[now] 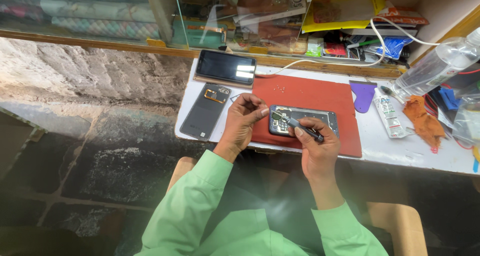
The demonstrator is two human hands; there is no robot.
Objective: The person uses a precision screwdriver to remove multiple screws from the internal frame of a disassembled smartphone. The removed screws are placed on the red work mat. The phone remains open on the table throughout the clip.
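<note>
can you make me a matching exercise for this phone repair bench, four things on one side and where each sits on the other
Things:
1. opened dark phone body
2. dark screwdriver
3. grey phone back cover
4. purple plastic pry tool

Places:
A. on the white table, left of the red mat
B. held in the right hand
C. on the white table, right of the red mat
D. on the red mat, steadied by the left hand

Pairs: 1-D, 2-B, 3-A, 4-C

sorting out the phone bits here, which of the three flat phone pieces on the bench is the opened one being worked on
The opened phone on the red mat, its insides showing, under both hands. The dark-screened phone and grey back cover lie untouched to its left.
</note>
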